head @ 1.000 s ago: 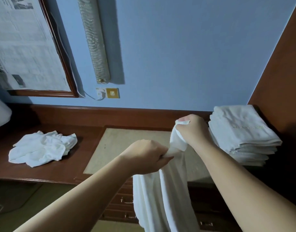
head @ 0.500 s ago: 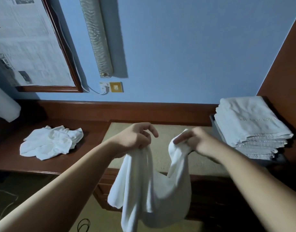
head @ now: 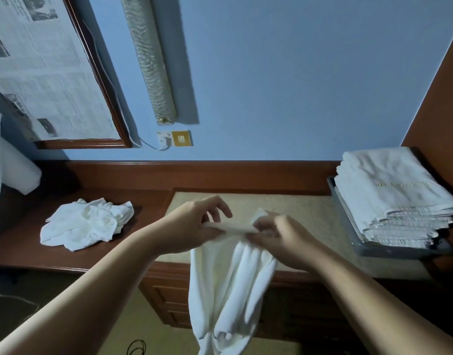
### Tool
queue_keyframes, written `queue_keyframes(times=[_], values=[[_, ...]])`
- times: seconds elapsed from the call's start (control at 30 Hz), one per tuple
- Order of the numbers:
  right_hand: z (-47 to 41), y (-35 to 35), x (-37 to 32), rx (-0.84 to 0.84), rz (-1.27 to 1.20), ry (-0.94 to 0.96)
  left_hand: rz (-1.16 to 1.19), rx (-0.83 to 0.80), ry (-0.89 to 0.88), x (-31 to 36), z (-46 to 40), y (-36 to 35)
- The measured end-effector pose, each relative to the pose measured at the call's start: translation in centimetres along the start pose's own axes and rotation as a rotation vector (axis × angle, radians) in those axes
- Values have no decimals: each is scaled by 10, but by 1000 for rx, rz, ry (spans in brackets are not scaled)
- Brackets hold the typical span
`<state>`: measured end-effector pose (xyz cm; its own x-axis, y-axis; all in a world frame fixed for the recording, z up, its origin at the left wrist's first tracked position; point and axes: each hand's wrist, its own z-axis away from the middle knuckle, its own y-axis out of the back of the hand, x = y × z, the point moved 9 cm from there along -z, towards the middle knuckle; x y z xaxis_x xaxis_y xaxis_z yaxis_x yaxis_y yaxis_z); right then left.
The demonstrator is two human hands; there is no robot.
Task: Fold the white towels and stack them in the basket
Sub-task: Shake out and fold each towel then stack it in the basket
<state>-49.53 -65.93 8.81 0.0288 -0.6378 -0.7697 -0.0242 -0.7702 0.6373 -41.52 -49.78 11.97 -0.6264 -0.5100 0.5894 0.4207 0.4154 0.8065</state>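
- Your left hand (head: 192, 226) and right hand (head: 279, 239) are pinching the white towel's (head: 228, 290) top edge taut
- It is hanging in soft, bunched vertical folds

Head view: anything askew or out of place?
Mildly. The folded stack overhangs the front rim of the grey basket and rises well above it. A crumpled towel lies unfolded on the wooden counter. Both hands, left and right, pinch a bunched towel.
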Motion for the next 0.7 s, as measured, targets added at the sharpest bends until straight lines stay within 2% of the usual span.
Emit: queue_keyframes(times=[0.13, 0.27, 0.37, 0.47, 0.63, 0.67, 0.7], values=[[-3, 15, -8, 71, -10, 72, -19, 54, 74, -46, 15, -22], [-4, 27, -4, 72, -20, 83, 58, 84, 237, -104, 29, -49], [0, 36, 8, 63, -9, 63, -17, 21, 334, -148, 42, -70], [7, 51, 18, 76, -19, 57, -218, -30, 439, -189, 59, -77], [17, 53, 25, 31, -44, 75, -287, 176, 661, -214, 74, -54], [17, 51, 26, 22, -38, 77, -224, 220, 701, -213, 73, -51], [18, 50, 28, 15, -35, 75, -48, 290, 733, -213, 70, -50]])
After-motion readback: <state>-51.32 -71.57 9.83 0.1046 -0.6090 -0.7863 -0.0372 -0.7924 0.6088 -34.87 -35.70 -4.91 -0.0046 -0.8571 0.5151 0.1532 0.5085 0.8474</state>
